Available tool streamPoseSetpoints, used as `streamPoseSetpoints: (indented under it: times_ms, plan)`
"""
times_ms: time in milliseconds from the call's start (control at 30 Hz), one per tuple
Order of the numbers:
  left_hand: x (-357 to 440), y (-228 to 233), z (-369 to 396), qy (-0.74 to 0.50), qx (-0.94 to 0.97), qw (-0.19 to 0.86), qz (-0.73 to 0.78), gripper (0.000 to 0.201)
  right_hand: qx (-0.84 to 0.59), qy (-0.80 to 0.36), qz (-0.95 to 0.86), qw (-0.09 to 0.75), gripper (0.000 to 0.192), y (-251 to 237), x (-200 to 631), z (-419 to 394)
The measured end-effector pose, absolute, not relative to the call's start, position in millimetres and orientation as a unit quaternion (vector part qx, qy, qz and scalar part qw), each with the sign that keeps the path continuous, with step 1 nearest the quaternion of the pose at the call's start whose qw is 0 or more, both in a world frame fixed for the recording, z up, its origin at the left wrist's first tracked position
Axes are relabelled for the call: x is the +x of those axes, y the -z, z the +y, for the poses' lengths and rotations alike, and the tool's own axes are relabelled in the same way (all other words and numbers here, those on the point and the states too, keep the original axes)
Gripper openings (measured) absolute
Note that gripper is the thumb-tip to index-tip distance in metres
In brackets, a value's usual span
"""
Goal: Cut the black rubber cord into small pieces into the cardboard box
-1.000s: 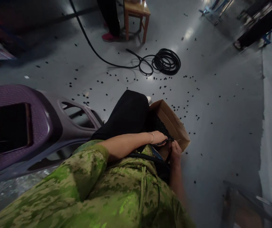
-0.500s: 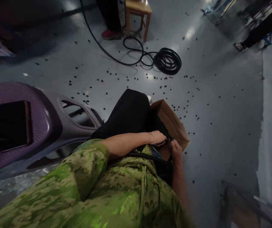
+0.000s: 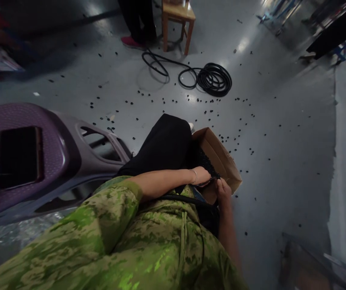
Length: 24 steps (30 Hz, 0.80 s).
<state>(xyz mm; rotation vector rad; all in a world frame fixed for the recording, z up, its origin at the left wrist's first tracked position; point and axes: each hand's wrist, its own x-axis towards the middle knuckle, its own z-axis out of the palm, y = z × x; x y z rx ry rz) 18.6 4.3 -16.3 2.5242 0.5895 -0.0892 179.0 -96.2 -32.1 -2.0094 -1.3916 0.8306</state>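
My left hand, with a thin bracelet at the wrist, is closed over a cardboard box at my lap. A thin dark tool, possibly scissors, shows under its fingers; its exact kind is unclear. My right hand is closed at the box's near side, its thumb and fingertips pinching a small black part. The fingertips of both hands nearly meet at that part. Many small black parts lie inside the box, partly hidden by my left hand and my knee.
Small black rings are scattered across the grey floor. Beyond them lies a coiled black hose near a wooden stool and a person's feet. To my left, a purple plastic stool carries a phone.
The hose's loose length no longer runs up to the top edge; it now loops near the other person's feet, which have shifted. My hands stay almost in place at the box.
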Motion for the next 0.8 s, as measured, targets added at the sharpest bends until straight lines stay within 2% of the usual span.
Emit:
streamPoseSetpoints:
  times_ms: [367, 800]
  plan:
    - [17.0, 18.1, 8.8, 0.059, 0.917, 0.319, 0.231, 0.026, -0.721, -0.319, -0.574, 0.22, 0.039, 20.0, 175.8, -86.4]
    - [18.1, 15.4, 8.4, 0.043, 0.935, 0.263, 0.234, 0.03, -0.748, -0.261, -0.572, 0.212, 0.042, 31.0, 176.3, -79.4]
